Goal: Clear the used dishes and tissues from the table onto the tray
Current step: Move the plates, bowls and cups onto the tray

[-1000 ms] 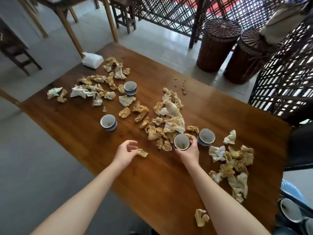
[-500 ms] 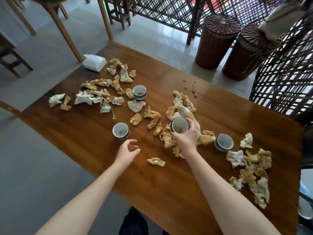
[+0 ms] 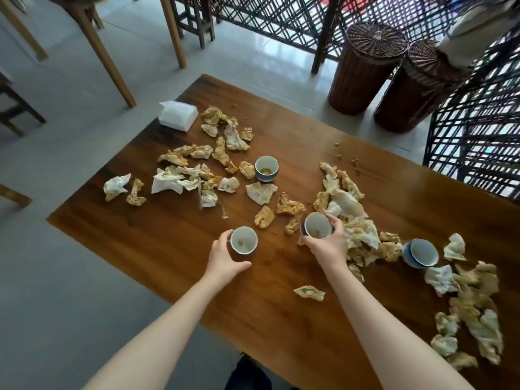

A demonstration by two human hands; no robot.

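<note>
Several small blue-and-white cups stand among stained, crumpled tissues on a dark wooden table [image 3: 281,327]. My right hand [image 3: 329,246] grips one cup [image 3: 318,225], lifted slightly and tilted toward me. My left hand [image 3: 225,257] is wrapped around a second cup [image 3: 243,240] that stands on the table near the front edge. A third cup [image 3: 266,168] sits farther back in the middle, and a fourth cup [image 3: 420,253] stands at the right. Tissue heaps lie at the back left [image 3: 194,175], centre [image 3: 349,218] and right [image 3: 472,313]. No tray is in view.
A white tissue pack [image 3: 177,115] lies at the table's far left corner. Two wicker baskets [image 3: 365,66] stand on the floor behind the table, beside a lattice screen [image 3: 478,130]. Wooden table legs [image 3: 112,66] and a stool stand at the back left.
My right hand has carried its cup leftward across the tissue heap. My left hand has reached forward from beside a loose tissue and closed around the near cup.
</note>
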